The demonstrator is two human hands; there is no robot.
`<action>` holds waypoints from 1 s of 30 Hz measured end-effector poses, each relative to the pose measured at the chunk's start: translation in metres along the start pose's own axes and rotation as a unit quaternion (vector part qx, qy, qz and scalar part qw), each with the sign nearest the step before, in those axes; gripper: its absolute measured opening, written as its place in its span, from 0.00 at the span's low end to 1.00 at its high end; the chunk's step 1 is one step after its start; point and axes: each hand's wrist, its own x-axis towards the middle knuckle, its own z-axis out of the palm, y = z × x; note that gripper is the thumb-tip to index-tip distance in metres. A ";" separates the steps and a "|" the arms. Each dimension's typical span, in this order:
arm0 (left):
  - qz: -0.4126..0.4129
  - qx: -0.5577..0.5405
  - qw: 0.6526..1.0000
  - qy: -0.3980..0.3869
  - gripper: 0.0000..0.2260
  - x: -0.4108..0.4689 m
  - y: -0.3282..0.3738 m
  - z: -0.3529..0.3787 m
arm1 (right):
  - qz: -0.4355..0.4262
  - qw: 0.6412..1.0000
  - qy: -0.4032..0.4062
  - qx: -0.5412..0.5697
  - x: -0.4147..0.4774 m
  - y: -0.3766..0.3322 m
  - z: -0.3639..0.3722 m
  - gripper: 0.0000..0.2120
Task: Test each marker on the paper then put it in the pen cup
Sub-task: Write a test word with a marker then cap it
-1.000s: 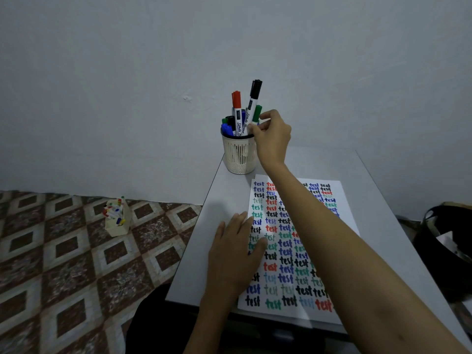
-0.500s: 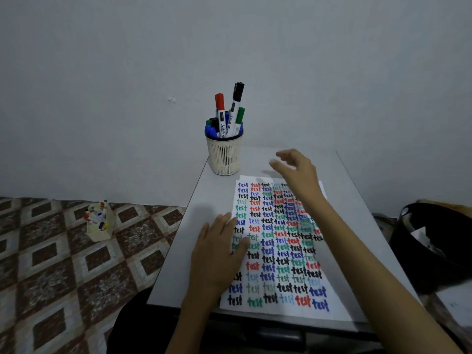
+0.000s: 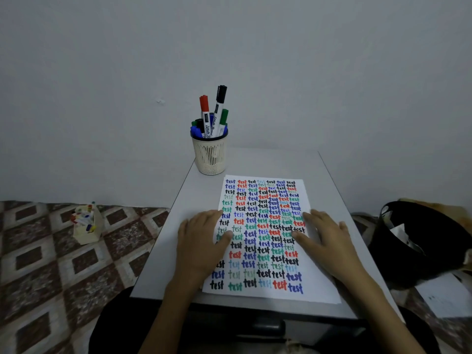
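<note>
the left hand (image 3: 201,241) is laid flat on the paper's left edge, fingers straight and nothing held; the right hand (image 3: 329,241) is laid the same way on the paper's right edge, likewise empty. the paper (image 3: 321,284) is pinned under both palms on the table (image 3: 275,162), and it is filled almost wholly with the word "test" in black, blue, green and red. just beyond the paper's far left corner the pen cup (image 3: 210,157) is stood upright, and the markers (image 3: 213,116) are gathered inside it, caps up. no marker is seen loose around the paper, so the testing step is judged finished for the markers in view, each already set in the cup. well to the left of the paper, down on the tiled floor, a small box (image 3: 86,223) of coloured items is seen; to the paper's right a black bin (image 3: 421,246) is placed. should more markers be tried, one must first be fetched and uncapped, and a bare patch of paper found.
</note>
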 end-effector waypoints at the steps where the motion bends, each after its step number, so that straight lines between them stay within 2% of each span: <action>1: -0.002 0.002 1.000 0.000 0.35 0.001 0.001 0.000 | -0.001 1.000 0.011 -0.005 0.000 -0.001 0.001 0.29; 4: -0.007 0.010 1.000 0.002 0.35 0.000 0.002 0.000 | -0.008 1.000 0.029 0.001 -0.002 -0.002 0.003 0.30; 8: 0.001 -0.043 0.999 -0.032 0.35 -0.003 -0.001 -0.003 | -0.011 0.998 -0.026 0.057 -0.011 -0.002 -0.005 0.48; 11: 0.009 -0.128 0.985 -0.115 0.38 -0.013 0.000 -0.026 | -0.009 0.992 -0.078 0.095 -0.036 -0.002 -0.020 0.55; 14: 0.018 -0.135 0.971 -0.195 0.44 -0.038 0.001 -0.052 | -0.009 0.992 -0.111 0.062 -0.060 0.000 -0.034 0.60; 17: 0.047 -0.095 0.971 -0.216 0.47 -0.055 -0.001 -0.061 | -0.028 0.990 -0.139 0.012 -0.073 0.000 -0.038 0.58; 20: 0.052 -0.075 0.977 -0.195 0.44 -0.057 0.002 -0.063 | -0.048 0.988 -0.142 -0.029 -0.077 0.002 -0.036 0.55; 25: 0.029 -0.083 0.980 -0.180 0.41 -0.059 0.008 -0.064 | -0.048 0.990 -0.129 -0.012 -0.076 0.004 -0.031 0.50; 30: -0.011 -0.085 0.976 -0.198 0.39 -0.062 0.007 -0.062 | -0.054 0.993 -0.104 0.001 -0.076 0.007 -0.026 0.53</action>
